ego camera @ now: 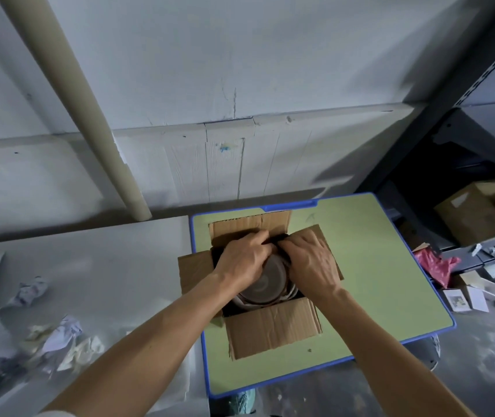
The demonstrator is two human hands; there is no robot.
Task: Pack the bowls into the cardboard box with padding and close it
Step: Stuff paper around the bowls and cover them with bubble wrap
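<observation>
An open cardboard box stands on a green table with a blue rim. Its flaps are spread outward. Inside lie stacked bowls, pale grey with a darker rim, seen between my wrists. My left hand and my right hand both reach into the box at its far side, fingers curled down over something dark at the far edge of the bowls. What the fingers grip is hidden by the hands themselves.
Crumpled paper lies in several wads on the grey surface to the left. A pink bag, small cards and another cardboard box sit on the right by a dark metal shelf. A beige pipe runs up the wall.
</observation>
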